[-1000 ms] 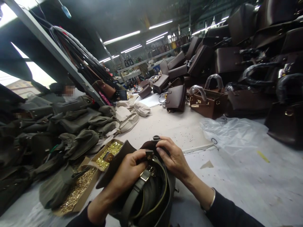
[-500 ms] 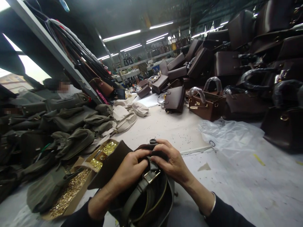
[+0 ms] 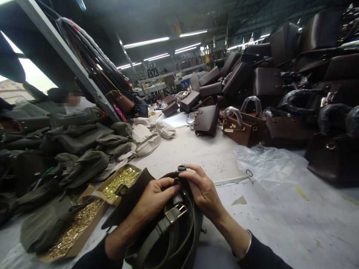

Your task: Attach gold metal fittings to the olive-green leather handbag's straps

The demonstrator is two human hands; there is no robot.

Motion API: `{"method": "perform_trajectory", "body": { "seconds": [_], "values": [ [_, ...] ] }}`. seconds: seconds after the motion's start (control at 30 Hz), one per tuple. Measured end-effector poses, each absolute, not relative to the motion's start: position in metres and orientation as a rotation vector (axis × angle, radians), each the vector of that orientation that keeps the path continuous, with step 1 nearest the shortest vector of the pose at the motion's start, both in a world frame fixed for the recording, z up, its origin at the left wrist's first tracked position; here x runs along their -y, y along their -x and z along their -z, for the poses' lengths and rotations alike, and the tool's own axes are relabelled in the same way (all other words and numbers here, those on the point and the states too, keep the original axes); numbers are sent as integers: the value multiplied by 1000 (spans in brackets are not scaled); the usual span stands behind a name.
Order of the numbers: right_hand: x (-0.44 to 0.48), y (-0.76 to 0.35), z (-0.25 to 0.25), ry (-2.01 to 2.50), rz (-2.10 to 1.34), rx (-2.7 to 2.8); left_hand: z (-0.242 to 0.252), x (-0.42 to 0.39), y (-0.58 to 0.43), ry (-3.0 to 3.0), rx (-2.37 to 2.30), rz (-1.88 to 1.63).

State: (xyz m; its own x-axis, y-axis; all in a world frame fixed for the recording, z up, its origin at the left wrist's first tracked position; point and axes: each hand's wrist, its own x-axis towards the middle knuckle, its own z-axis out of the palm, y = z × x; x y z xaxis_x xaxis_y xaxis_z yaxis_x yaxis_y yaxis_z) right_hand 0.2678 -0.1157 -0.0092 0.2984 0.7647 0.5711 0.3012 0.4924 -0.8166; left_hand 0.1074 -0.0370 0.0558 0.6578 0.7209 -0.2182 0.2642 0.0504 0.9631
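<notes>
2 boxes crowd the bag leftward; right's passable.

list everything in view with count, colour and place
held bag: one, dark olive, bottom centre
buckle: one, gold, held bag's strap
small piece: one, dark, held bag's rim
boxes: two, brown cardboard, left foreground
metal pieces: uncountable, gold, in boxes
olive bags: many, olive, piled left
cream bags: several, cream, beyond boxes
mid-brown bag: one, brown, right of centre
dark bags: many, dark brown, piled right
plastic sheet: one, clear, right
strips: two, yellow, right
table: one, whitish, foreground
hung straps and bags: many, mixed, upper left
ceiling lights: several, white, overhead
person: at least one, white clothing, left
left hand: one, bare, on held bag
right hand: one, bare, on held bag
sleeves: two, dark, bottom
</notes>
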Motion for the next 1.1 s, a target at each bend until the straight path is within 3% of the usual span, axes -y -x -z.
{"method": "perform_trajectory", "body": {
  "seconds": [0.23, 0.47, 0.63, 0.83, 1.1],
  "values": [
    [110, -267, 12, 996, -495, 1184, -61, 42, -96, -1548, -836, -380],
    [113, -254, 26, 1003, -605, 1345, -56, 48, -88, -1980, -880, -765],
    [109, -244, 35, 1055, -744, 1451, -52, 59, -67, -1952, -950, -1061],
    [95, -244, 22, 1091, -1010, 1468, -48, 64, -48, -1761, -843, -1073],
    [-7, -245, -21, 1347, -762, 1674, 5, 23, -20, -1384, -846, -1058]
  ]
}}
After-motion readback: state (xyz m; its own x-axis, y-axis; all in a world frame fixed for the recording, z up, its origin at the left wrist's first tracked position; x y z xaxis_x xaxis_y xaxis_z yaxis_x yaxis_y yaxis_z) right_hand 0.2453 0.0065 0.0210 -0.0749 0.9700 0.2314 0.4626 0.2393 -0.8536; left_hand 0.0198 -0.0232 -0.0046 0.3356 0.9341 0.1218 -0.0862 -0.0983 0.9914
